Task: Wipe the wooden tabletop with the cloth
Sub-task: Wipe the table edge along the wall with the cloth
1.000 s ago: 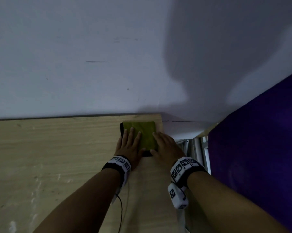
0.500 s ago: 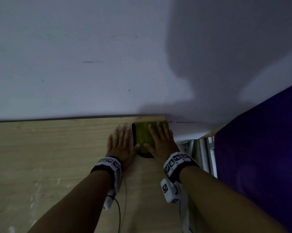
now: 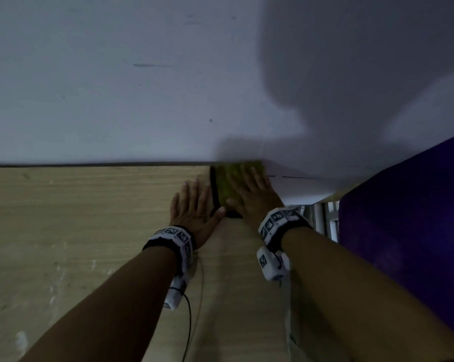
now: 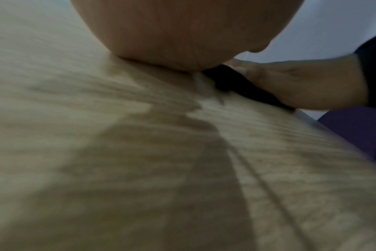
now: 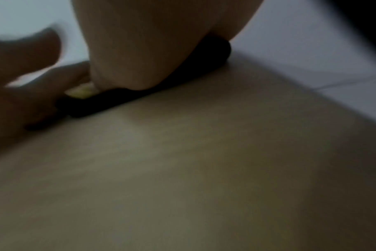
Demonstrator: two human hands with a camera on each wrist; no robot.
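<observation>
Green cloth point(image 3: 227, 188) at table point(image 3: 77, 218) far right corner, against wall. Right hand point(image 3: 254, 198) flat on it, fingers straight. Left hand point(image 3: 191, 210) flat beside it, thumb touching its edge.

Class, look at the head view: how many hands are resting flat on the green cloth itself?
1. The right hand lies flat on the green cloth at the tabletop's far right corner. The left hand lies flat on the wood beside it, its thumb touching the cloth's dark edge.
</observation>
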